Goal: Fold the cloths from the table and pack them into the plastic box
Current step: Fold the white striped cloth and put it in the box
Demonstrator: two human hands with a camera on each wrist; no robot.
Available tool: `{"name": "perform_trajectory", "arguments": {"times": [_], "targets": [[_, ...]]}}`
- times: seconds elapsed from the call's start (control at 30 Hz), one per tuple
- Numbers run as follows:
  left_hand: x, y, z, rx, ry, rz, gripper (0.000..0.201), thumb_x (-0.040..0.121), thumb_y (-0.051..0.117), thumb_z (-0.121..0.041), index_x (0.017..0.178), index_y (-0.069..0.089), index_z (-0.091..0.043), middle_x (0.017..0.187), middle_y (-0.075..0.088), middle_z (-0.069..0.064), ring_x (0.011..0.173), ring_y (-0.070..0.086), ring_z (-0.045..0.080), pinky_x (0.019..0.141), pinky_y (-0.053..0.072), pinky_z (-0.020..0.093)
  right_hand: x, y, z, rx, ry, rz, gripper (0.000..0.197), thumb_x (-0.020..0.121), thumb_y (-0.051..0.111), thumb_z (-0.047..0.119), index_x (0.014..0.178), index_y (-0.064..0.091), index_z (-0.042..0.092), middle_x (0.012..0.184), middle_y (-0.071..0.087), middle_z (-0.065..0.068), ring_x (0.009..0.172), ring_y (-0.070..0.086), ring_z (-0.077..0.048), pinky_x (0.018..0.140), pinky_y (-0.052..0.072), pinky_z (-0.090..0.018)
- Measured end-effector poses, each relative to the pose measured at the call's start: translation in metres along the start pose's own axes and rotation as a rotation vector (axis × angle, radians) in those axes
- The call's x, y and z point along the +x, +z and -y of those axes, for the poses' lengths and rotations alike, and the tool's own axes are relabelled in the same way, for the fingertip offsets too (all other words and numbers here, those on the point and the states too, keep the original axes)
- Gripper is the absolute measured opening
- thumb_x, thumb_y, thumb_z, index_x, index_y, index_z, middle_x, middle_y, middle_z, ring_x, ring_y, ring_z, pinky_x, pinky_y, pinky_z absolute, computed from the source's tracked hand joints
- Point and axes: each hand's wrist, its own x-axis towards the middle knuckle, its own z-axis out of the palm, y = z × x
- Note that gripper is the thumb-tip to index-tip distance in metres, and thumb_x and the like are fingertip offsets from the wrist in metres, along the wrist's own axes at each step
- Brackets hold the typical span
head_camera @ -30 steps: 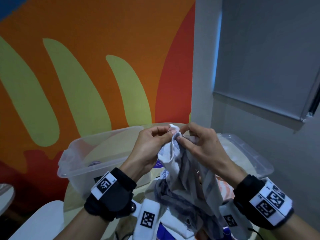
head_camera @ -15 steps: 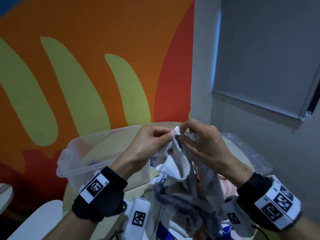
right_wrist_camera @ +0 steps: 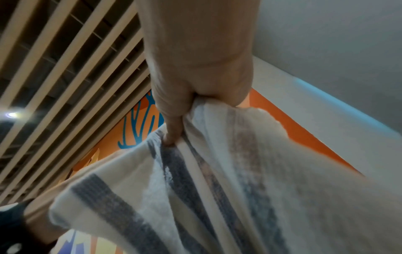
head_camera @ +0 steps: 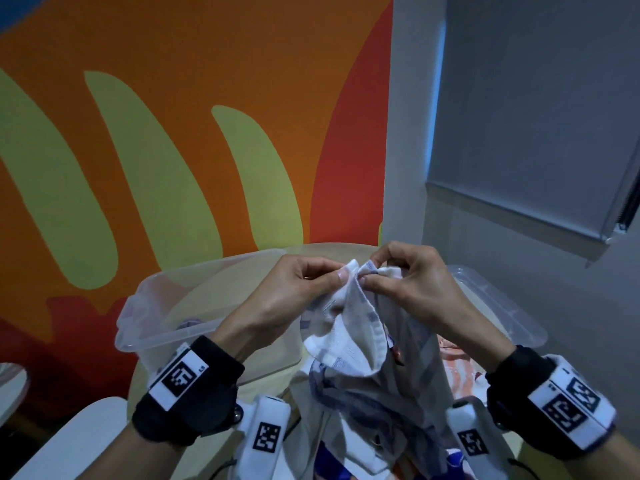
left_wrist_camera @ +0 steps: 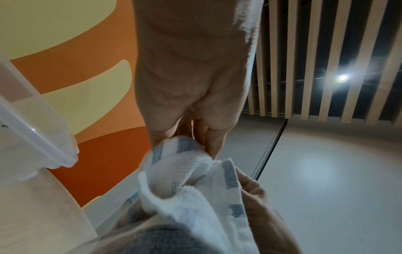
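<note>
1. Centrally, pinching the top edge of a white cloth with grey stripes [head_camera: 349,341]: left hand [head_camera: 294,292], thumb and curled fingers closing on the hem.
2. Gripping the same edge just beside it: right hand [head_camera: 412,289], fingertips and thumb nipping a bunched corner, the two hands nearly touching.
3. Hanging down from both pinches in loose folds, raised above the table [head_camera: 207,396] and draping onto a heap of other cloths [head_camera: 457,372] at the near edge.
4. Standing behind the hands on the tabletop: clear plastic box [head_camera: 156,306], open at the top, rim just beyond the left wrist.
5. Filling the background: orange wall with pale green shapes [head_camera: 173,150].
</note>
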Motion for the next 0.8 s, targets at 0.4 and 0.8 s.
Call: {"name": "perform_trajectory", "arguments": {"times": [0.4,0.8], "targets": [[0.007,0.010,-0.003,-0.018,-0.048,-0.117,0.033,0.101,0.066,-0.031,0.096,0.077,0.000,0.101,0.076,0.022,0.101,0.069,0.046,0.097,0.051,0.065,-0.005,0.009,0.010,-0.319,-0.344,-0.125,0.031,0.079,0.087,0.019,0.081,0.057,0.012,0.057,0.044,0.011,0.053,0.040,-0.009,0.051,0.032,-0.025],[-0.003,0.001,0.004,0.084,0.021,-0.049,0.014,0.094,0.070,-0.005,0.103,0.078,-0.010,0.099,0.079,0.008,0.094,0.075,0.024,0.087,0.059,0.036,-0.015,-0.006,-0.006,0.249,0.210,0.196,0.026,0.081,0.084,0.026,0.096,0.075,0.007,0.096,0.077,-0.012,0.093,0.072,-0.017,0.092,0.051,-0.030]]}}
